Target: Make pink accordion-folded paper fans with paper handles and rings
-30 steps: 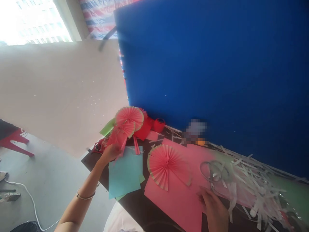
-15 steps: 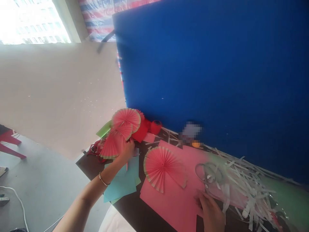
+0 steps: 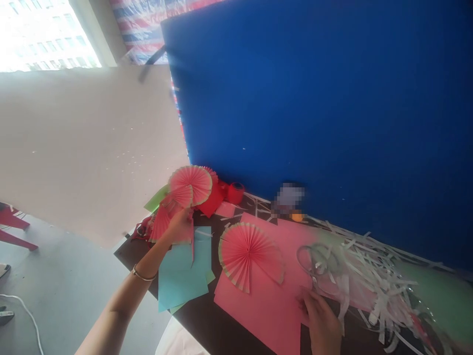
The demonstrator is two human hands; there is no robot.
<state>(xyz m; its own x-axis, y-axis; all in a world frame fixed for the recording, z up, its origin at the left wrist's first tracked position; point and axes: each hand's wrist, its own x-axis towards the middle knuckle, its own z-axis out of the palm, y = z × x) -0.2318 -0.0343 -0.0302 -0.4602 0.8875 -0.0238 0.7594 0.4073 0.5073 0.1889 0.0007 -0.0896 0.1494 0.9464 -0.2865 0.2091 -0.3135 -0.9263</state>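
Dark table (image 3: 210, 314), blue panel (image 3: 318, 98) behind: left hand (image 3: 179, 225) seemingly pinches a pink fan (image 3: 159, 225), right hand (image 3: 320, 314) unclear.

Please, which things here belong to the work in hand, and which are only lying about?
Probably the work:
piled fans, at the left hand
single fan
pink paper, near the right hand

Probably lying about:
white strips
red roll
stool
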